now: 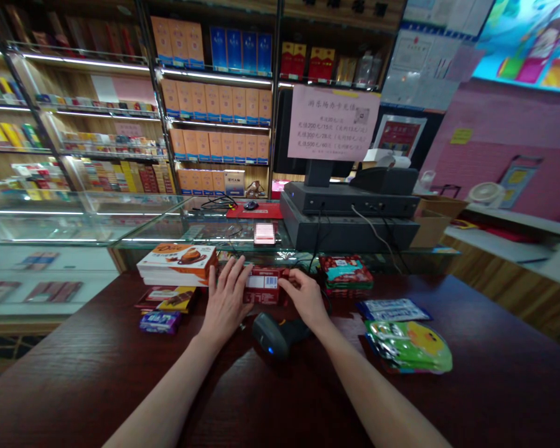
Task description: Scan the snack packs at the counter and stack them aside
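A dark red packet (262, 287) with a white barcode label facing me lies on the dark wooden counter, between my two hands. My left hand (228, 300) rests over its left end, fingers stretched out and thumb close to the lower corner. At the right end, my right hand (304, 297) grips the packet's edge with thumb and fingertips curled together. Just nearer to me sits a black handheld barcode scanner (273, 336), a blue light glowing on it; its handle runs beneath my right hand.
White-and-orange boxes (177, 264), yellow-brown packets (168, 298) and a purple packet (159, 322) are at left. Red-and-teal packets (346, 272), a blue-white packet (394, 309) and green pouches (408, 346) lie right. Behind stands a cash register (350, 211) with cables hanging down.
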`<state>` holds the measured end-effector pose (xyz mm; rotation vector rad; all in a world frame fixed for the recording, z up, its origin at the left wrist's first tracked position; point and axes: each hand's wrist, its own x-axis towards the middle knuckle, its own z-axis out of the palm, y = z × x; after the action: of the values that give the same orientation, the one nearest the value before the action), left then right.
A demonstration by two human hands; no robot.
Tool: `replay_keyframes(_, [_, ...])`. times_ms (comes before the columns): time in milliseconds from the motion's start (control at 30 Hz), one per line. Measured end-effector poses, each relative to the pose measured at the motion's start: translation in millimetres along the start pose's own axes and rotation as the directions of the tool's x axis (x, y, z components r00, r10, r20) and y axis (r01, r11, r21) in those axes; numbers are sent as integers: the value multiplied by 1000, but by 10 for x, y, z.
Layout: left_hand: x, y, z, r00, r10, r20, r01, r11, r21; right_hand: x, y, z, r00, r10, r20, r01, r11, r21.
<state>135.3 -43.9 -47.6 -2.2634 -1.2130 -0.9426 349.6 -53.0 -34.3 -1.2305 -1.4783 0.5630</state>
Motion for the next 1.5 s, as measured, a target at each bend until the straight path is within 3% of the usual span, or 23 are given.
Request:
replay_keyframes(367, [-21,-92,65,999,-20,-25,20,1000,-19,-62,152,-148,999,11,44,-10,1000,-15])
replay_keyframes(467, [-17,-129,43,999,-49,-23,48,999,-14,-141,145,-271,992,4,125,6,997,-75])
replay_keyframes(633, [-20,-170,16,996,-78,-38,78,997,0,-261,157,-474,934,-55,352,102,988,-114])
replay_keyframes(833, [-46,-219,47,994,-100,-42,101,995,23,-328,295,-592,901,-26,433,109,980,-167])
replay_keyframes(1100, [-63,-247,42,994,-110,-22,111,994,23,-381,149,-632,786,-9,618,217,940,-262])
replay_keyframes(1500, [-75,-266,56,992,-122,-23,123,991,47,-402,137,-565,755,-122,644,384,879,-283])
